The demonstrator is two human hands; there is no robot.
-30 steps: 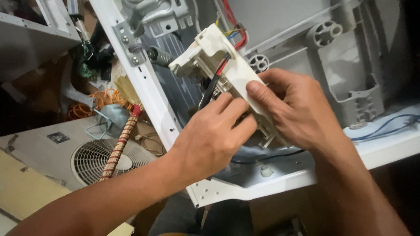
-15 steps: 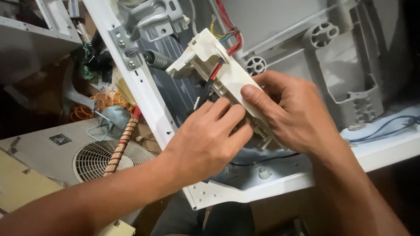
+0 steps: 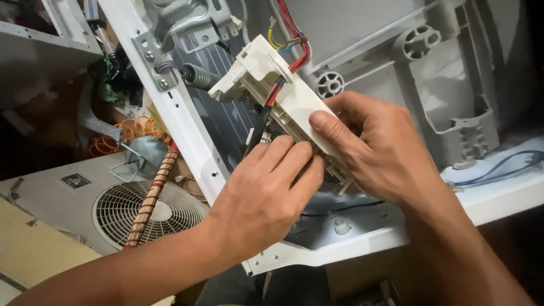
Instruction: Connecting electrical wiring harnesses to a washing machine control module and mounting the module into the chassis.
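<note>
A cream plastic switch module [image 3: 271, 85] with red, blue and yellow wires [image 3: 292, 46] plugged into it is held above an opened white appliance frame [image 3: 187, 127]. My right hand [image 3: 377, 147] grips the module's lower end, thumb lying flat on its top face. My left hand [image 3: 266, 195] comes in from below left, its fingertips pressed against the module's underside where a dark cable [image 3: 262, 122] runs down. The module's lower end is hidden between the two hands.
A coil spring [image 3: 198, 76] and a grey metal bracket [image 3: 187, 22] sit on the frame's upper part. A white unit with a round fan grille [image 3: 144, 212] lies lower left, with a striped stick [image 3: 152, 195] across it. Orange wire coils [image 3: 127, 133] lie behind.
Both hands and the module stay in the same grip. My left fingers have shifted slightly along the module's underside, and the view has drifted a little.
</note>
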